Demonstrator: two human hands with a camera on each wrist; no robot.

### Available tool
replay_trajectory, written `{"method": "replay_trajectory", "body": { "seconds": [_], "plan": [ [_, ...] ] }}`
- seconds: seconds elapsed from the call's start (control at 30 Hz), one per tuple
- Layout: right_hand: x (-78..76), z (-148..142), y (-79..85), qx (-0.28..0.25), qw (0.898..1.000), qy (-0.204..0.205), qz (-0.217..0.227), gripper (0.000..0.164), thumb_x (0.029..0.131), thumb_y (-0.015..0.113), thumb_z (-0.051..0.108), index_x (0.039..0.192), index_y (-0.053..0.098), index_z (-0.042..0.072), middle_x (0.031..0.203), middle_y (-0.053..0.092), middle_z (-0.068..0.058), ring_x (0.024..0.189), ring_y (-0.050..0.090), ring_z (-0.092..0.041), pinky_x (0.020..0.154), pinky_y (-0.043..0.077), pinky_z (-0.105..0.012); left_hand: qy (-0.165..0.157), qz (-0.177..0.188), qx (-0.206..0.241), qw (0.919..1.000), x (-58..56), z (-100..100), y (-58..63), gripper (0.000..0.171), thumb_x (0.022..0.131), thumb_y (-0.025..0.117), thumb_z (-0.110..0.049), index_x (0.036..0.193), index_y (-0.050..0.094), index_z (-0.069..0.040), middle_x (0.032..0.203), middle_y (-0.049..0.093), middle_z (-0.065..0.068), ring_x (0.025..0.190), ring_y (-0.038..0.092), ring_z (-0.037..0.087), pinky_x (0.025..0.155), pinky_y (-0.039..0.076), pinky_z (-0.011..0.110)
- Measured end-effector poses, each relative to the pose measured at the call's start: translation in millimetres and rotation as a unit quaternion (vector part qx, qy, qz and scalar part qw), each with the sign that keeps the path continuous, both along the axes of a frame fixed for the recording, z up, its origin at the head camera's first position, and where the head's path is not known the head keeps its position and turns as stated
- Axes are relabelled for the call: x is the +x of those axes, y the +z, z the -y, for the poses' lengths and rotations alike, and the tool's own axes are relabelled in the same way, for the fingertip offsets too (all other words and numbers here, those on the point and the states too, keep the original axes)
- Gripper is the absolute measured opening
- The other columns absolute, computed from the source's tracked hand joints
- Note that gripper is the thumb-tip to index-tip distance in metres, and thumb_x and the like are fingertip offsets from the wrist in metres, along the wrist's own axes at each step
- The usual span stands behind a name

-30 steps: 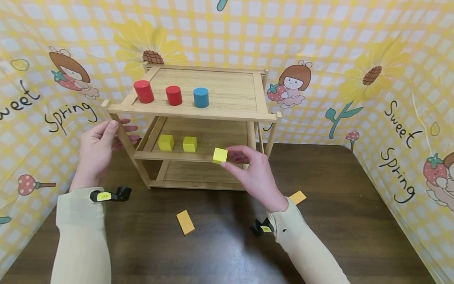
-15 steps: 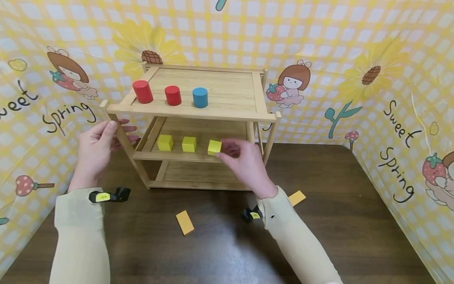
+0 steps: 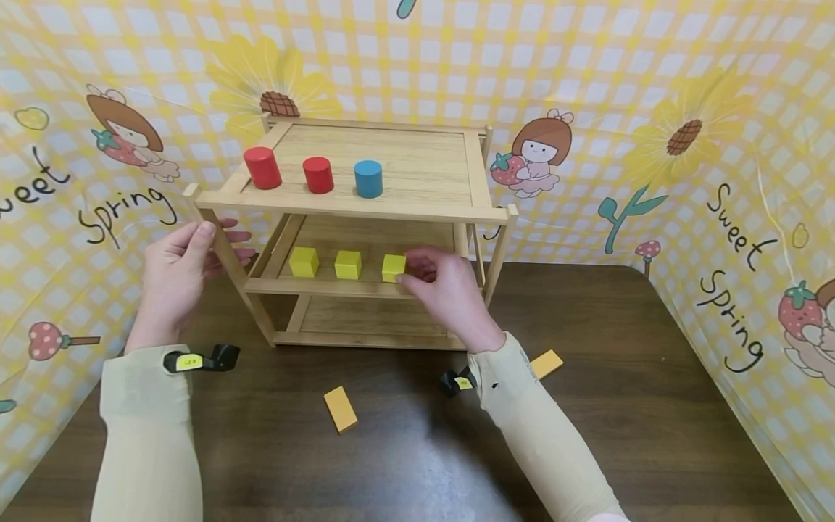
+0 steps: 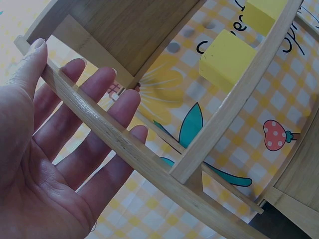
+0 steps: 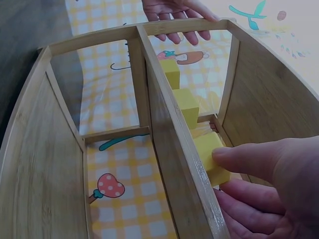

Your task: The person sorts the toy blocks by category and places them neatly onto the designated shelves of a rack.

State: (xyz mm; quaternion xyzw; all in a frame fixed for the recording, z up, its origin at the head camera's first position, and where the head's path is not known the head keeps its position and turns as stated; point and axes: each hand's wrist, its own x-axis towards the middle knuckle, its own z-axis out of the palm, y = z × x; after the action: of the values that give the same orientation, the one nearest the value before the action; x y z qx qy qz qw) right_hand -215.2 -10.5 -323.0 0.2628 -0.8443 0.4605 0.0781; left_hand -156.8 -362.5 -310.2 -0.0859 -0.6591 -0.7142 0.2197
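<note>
In my right hand a yellow cube is pinched between thumb and fingers, at the front of the middle shelf. The right wrist view shows my thumb against one face of this cube. Two more yellow cubes, the left one and the middle one, sit in a row to its left. My left hand holds the front left post of the wooden rack, thumb in front and fingers passing behind. In the left wrist view that post crosses the fingers.
On the rack's top board stand a larger red cylinder, a smaller red cylinder and a blue cylinder. Orange blocks lie on the dark table: one in front, another beside the right sleeve. Checkered cloth surrounds everything.
My right hand has carried the yellow cube left and inward, from in front of the rack down to the middle shelf, level with the other cubes. The left hand stays at the post.
</note>
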Motion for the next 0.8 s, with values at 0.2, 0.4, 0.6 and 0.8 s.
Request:
{"method": "replay_trajectory", "body": {
  "seconds": [0.2, 0.4, 0.6, 0.8],
  "plan": [
    [0.9, -2, 0.5, 0.007, 1.0, -0.003, -0.004, 0.035, 0.092, 0.078, 0.017, 0.123, 0.071, 0.004, 0.106, 0.073, -0.003, 0.087, 0.068, -0.012, 0.079, 0.056, -0.028, 0.003, 0.006, -0.003, 1.0, 0.9, 0, 0.6, 0.043, 0.104, 0.057, -0.026, 0.125, 0.065, 0.01, 0.101, 0.076, 0.009, 0.084, 0.076, 0.019, 0.078, 0.058, 0.025],
    [9.4, -9, 2.8, 0.004, 1.0, -0.01, -0.006, 0.04, 0.091, 0.08, 0.02, 0.126, 0.07, 0.006, 0.11, 0.072, -0.004, 0.092, 0.068, -0.014, 0.083, 0.056, -0.031, 0.01, 0.012, -0.01, 0.9998, 1.3, 0, 0.6, 0.045, 0.104, 0.058, -0.028, 0.125, 0.064, 0.011, 0.102, 0.076, 0.008, 0.084, 0.076, 0.018, 0.077, 0.058, 0.024],
    [22.0, -19, 3.2, -0.015, 0.999, -0.002, -0.029, 0.042, 0.09, 0.082, 0.021, 0.126, 0.07, 0.004, 0.114, 0.072, -0.008, 0.102, 0.069, -0.022, 0.09, 0.055, -0.038, 0.011, 0.012, -0.013, 0.9998, 1.2, 0, 0.6, 0.044, 0.104, 0.058, -0.028, 0.125, 0.065, 0.01, 0.102, 0.076, 0.008, 0.084, 0.076, 0.018, 0.077, 0.058, 0.023],
    [34.5, -30, 3.9, -0.011, 0.998, -0.003, -0.058, 0.044, 0.089, 0.082, 0.025, 0.126, 0.07, 0.006, 0.119, 0.072, -0.005, 0.107, 0.068, -0.02, 0.092, 0.054, -0.035, 0.014, 0.01, -0.02, 0.9996, 1.0, -1, 0.7, 0.046, 0.104, 0.057, -0.029, 0.125, 0.064, 0.012, 0.102, 0.077, 0.007, 0.084, 0.076, 0.017, 0.077, 0.057, 0.023]
  ]
}}
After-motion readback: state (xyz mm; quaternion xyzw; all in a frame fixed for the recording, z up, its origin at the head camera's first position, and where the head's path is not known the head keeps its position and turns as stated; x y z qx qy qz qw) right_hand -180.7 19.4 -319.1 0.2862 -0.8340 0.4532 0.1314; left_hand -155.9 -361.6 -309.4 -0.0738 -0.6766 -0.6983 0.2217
